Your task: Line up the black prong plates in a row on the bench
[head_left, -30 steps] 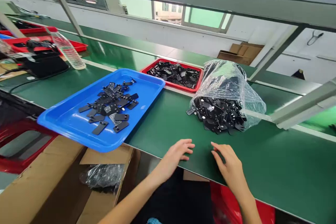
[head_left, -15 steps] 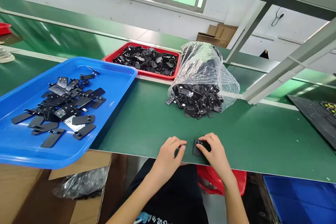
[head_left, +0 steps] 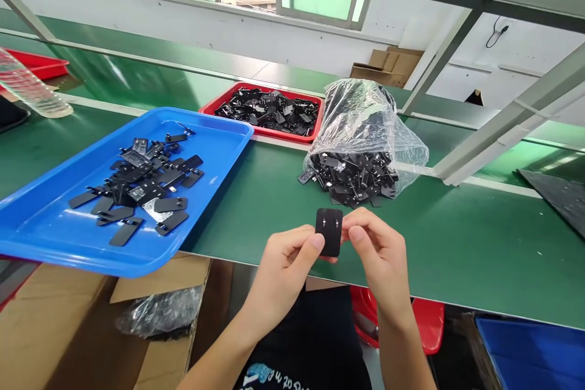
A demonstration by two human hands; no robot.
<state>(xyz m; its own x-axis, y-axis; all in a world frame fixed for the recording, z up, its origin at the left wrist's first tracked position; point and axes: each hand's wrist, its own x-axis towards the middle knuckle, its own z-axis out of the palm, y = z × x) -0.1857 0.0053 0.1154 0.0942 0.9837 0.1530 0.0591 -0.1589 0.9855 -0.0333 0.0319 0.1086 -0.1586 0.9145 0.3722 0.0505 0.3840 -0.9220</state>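
Observation:
A small black card (head_left: 329,245) with rounded corners is held up over the table's front part. Two small shiny metal pieces show side by side on its upper half. My left hand (head_left: 287,262) pinches its lower left corner, thumb in front and fingers behind. My right hand (head_left: 381,256) is closed at the card's right edge, its fingertips partly hidden behind it. Beyond my hands, similar black pieces (head_left: 351,180) spill from a clear plastic bag (head_left: 361,113). To the left, a blue tray (head_left: 91,259) carries a loose heap of black plates (head_left: 125,231) with small clips.
A red tray (head_left: 262,130) full of black pieces stands at the back. A clear bottle (head_left: 39,88) lies at the far left. A metal post (head_left: 503,116) rises at the right. Below the green table's (head_left: 457,256) edge are a cardboard box (head_left: 173,274) and a red stool (head_left: 427,323).
The black card has come up off the table and now faces me between both hands. My left hand, empty before, now grips it. The view has shifted left.

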